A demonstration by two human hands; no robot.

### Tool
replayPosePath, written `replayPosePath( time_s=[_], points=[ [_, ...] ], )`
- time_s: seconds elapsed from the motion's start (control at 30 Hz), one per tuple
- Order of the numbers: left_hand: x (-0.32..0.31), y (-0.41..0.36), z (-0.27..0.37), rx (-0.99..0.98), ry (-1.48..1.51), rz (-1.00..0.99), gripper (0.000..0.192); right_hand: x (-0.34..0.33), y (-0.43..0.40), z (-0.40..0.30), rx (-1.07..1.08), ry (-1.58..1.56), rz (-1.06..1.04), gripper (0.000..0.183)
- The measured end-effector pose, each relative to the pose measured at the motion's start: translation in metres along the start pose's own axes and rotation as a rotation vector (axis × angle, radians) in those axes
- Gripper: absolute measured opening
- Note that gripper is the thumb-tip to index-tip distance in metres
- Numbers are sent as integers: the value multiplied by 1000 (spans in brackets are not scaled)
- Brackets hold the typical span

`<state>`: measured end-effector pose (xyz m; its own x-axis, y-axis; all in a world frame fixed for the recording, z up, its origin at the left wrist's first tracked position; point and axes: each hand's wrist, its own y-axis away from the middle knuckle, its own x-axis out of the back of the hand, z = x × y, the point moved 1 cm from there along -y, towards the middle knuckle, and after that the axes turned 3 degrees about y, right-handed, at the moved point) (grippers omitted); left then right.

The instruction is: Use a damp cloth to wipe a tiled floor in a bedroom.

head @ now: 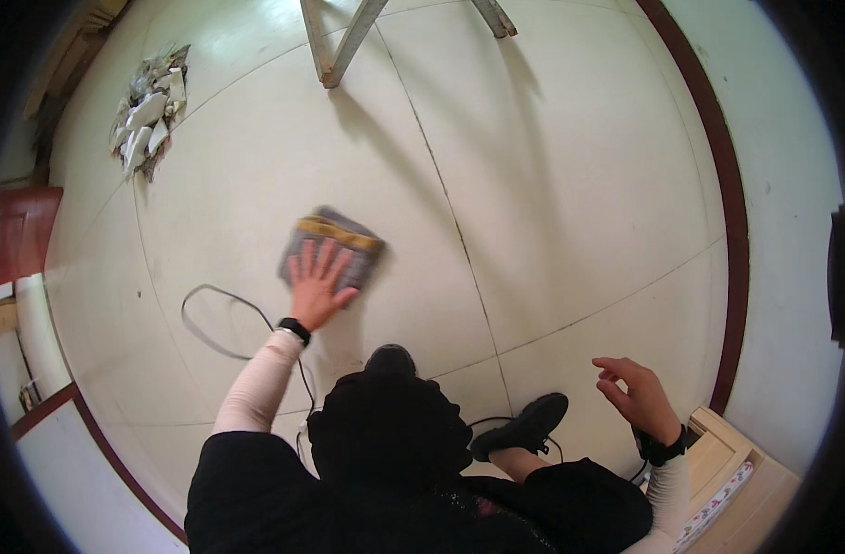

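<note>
My left hand (318, 284) lies flat, fingers spread, on a folded grey cloth (368, 266) with a yellow-brown band. The cloth rests on the cream tile floor (568, 208), and its edges are slightly blurred. Off to the right, my right hand (634, 391) hangs in the air with loosely bent fingers and nothing in it. A thin dark cable (239, 299) loops over the floor beside my left wrist and runs back past my body. My black shoes (526, 429) are on the tiles below me.
Broken white tile pieces (145, 114) lie in a rough patch at the upper left. Metal legs (336, 52) stand ahead. A dark red skirting (731, 242) follows the right wall. A light wooden cabinet (727, 457) is at lower right, a reddish wooden panel (21, 232) at left.
</note>
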<state>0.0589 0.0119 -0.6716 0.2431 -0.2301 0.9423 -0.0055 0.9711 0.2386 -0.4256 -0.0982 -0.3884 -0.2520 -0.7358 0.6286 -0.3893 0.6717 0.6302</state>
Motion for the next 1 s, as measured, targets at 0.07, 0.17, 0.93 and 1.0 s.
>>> replayPosePath(
  time_s=[0.07,0.17,0.93,1.0],
  points=[
    [3,-5,-48,222,-43,48,77,-3,-1,7,4,-12,1,31],
    [11,-58,-68,386,0,116,79,-7,1,12,-22,-30,-15,31],
    [-2,-66,134,-618,93,-177,83,-2,1,28,-50,-79,11,30],
    [-3,-98,125,-590,76,-101,82,-2,5,31,-72,-90,33,30]
  ],
)
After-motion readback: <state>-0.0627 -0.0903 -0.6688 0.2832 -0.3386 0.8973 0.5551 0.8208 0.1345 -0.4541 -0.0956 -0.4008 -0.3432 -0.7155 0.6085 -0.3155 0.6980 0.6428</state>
